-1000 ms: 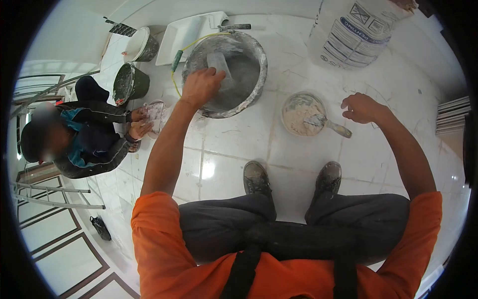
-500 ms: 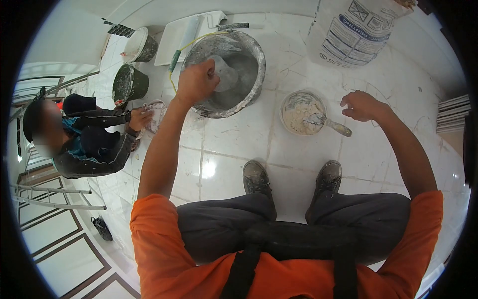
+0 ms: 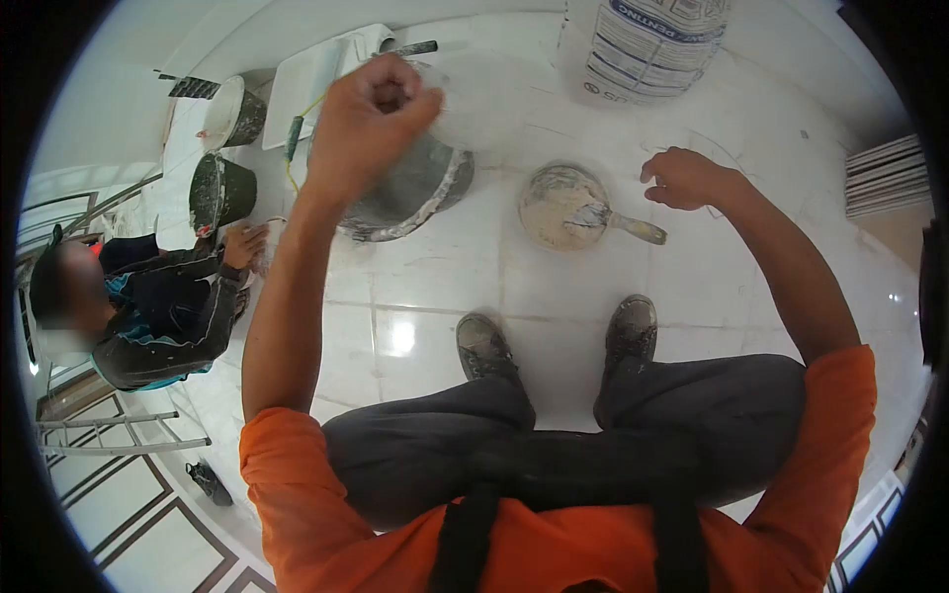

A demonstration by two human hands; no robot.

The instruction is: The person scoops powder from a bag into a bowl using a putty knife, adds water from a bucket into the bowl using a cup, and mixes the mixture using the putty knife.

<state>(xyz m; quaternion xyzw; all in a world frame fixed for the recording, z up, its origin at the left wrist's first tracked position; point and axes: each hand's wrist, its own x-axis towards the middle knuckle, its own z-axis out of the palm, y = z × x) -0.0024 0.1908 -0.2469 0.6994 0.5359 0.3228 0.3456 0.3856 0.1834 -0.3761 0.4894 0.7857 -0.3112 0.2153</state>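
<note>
My left hand [image 3: 366, 128] is raised over the big dark bucket [image 3: 420, 188], its fingers curled round the edge of a translucent plastic cup [image 3: 447, 104]. Motion smears the cup, and my hand hides part of the bucket. On the floor between my hands sits a small round tub [image 3: 530, 183] of pale powder or paste. A putty knife [image 3: 641, 229] rests in it, handle jutting over the rim to the right. My right hand [image 3: 687, 180] hovers right of the tub, fingers loosely bent and apart, holding nothing.
A large printed bag [image 3: 647, 49] stands at the back. Behind the bucket lie a white tray [image 3: 297, 89] and a roller handle [image 3: 415, 47]. Two smaller buckets [image 3: 222, 193] stand at left, near a crouching co-worker [image 3: 168, 306]. Stacked panels [image 3: 885, 178] lean at right.
My left hand has lifted the cup up out of the big bucket. My right hand has stayed beside the tub. The whole view has shifted slightly.
</note>
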